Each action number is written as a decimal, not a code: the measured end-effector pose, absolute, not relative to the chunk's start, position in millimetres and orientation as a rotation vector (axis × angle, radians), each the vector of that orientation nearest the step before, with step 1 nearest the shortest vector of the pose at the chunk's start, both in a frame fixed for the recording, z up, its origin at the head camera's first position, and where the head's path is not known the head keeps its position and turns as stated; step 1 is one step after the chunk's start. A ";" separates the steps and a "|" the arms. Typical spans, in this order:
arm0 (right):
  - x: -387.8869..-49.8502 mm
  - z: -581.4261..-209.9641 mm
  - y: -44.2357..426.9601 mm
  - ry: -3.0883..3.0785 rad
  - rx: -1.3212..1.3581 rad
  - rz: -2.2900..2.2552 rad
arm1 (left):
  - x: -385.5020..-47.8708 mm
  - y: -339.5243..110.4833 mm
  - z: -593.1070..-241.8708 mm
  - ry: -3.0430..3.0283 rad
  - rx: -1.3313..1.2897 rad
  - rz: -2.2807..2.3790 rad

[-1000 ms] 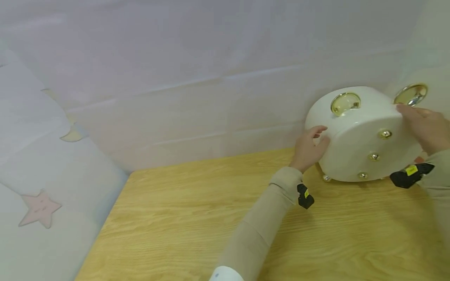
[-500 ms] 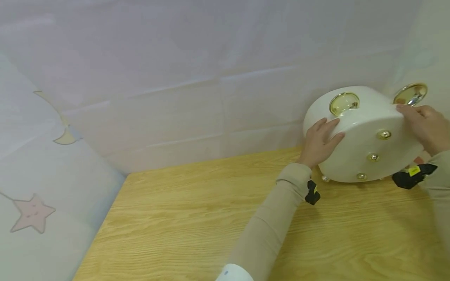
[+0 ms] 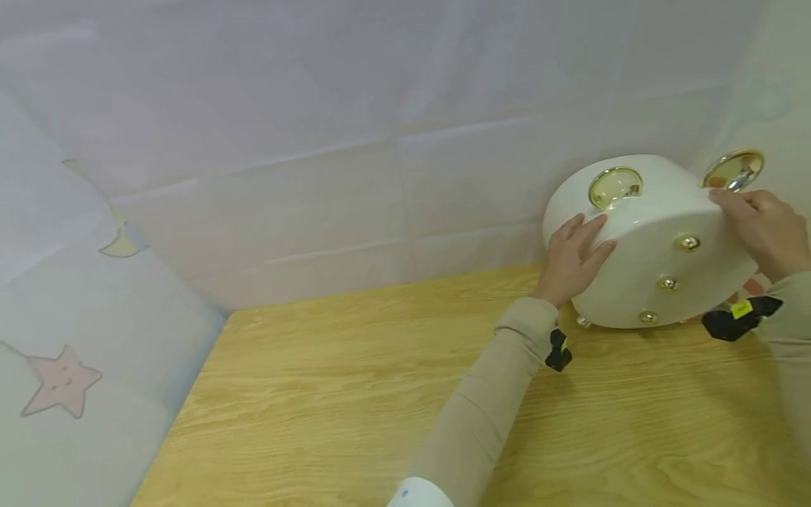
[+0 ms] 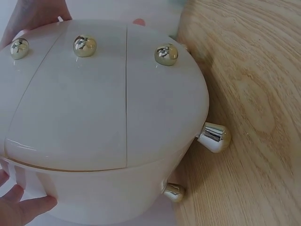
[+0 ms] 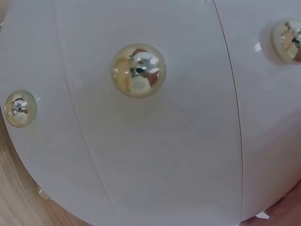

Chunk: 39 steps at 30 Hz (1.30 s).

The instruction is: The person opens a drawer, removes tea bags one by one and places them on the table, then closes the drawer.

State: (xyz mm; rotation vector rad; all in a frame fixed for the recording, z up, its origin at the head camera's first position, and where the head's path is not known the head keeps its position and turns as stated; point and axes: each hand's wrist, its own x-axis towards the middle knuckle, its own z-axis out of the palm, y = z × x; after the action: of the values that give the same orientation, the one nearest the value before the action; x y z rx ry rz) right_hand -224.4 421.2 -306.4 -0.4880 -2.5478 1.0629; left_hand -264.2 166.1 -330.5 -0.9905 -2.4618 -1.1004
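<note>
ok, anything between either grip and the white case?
Nothing visible. In the head view, the left grip rests directly on the white case near one gold disc, and the right grip touches its upper right edge beside the other disc.

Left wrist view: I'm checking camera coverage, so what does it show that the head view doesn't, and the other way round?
Only the left wrist view shows thin seams in the front of the white box. Only the head view shows the box's two gold discs on top, the pink star, the pale moon and the tan sleeves. Both show the box, its three gold knobs, the wooden table, the left hand and the right hand.
</note>
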 end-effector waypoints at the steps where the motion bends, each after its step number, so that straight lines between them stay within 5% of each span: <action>1: -227.5 -308.8 425.0 -2.546 -0.504 1.049 | -264.4 165.5 -330.7 -2.460 -0.990 -1.095; 39: -218.7 -292.1 379.6 -2.629 -0.397 0.997 | -271.9 133.0 -336.6 -2.445 -0.977 -1.092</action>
State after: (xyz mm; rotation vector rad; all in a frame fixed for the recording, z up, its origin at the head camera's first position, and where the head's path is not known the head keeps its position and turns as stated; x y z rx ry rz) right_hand -218.7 379.6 -292.1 -0.3970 -2.6291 0.9969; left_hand -271.9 133.0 -336.6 -0.9773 -2.4452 -1.0924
